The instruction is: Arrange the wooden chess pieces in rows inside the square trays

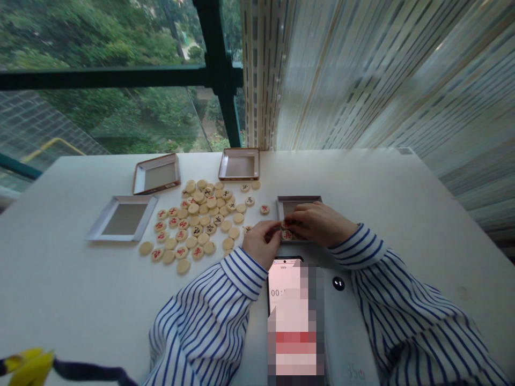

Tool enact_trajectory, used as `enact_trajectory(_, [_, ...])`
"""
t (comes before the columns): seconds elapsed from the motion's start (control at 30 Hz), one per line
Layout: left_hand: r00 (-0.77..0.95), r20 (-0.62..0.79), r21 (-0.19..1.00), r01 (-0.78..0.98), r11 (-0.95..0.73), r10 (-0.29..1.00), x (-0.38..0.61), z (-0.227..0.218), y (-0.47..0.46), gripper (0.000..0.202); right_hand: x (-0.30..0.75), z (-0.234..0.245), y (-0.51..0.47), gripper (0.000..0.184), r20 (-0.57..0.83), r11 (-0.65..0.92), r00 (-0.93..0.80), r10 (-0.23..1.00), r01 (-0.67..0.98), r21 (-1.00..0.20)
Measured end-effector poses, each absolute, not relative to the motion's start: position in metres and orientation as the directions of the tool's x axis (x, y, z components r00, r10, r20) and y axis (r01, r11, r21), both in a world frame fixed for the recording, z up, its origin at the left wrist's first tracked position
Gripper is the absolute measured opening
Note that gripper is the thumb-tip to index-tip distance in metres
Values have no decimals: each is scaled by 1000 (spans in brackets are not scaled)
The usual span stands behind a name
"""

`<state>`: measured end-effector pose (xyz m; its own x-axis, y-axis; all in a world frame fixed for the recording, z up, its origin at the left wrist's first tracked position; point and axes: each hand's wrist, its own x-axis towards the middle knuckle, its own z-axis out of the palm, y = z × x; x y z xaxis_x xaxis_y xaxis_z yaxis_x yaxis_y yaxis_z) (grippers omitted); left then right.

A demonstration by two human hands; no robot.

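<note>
A white table [402, 214] is running up to a green-framed window [206, 78] looking onto trees, while a striped curtain [362, 80] is hanging at the right. Round wooden pieces [199, 221] are spreading left of centre, below two brown-edged trays [239, 163] and beside a white tray [124, 219]. The left hand [261, 242] and right hand [322, 220] are meeting over a shallow box [300, 198], where a red-marked piece [287, 235] is lying. Their fingers are bending inward; whether either is gripping anything, one cannot tell. A phone [281, 279] is lying nearer the person.
</note>
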<state>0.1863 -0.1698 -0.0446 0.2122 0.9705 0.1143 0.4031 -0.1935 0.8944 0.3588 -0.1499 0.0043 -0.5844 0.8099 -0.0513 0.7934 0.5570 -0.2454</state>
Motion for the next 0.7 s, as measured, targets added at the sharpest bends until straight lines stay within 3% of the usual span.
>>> enact_trajectory(0.7, [212, 119, 900, 390, -196, 970, 186, -48, -170, 23, 358, 5, -150, 28, -58, 554, -582, 811, 796, -244])
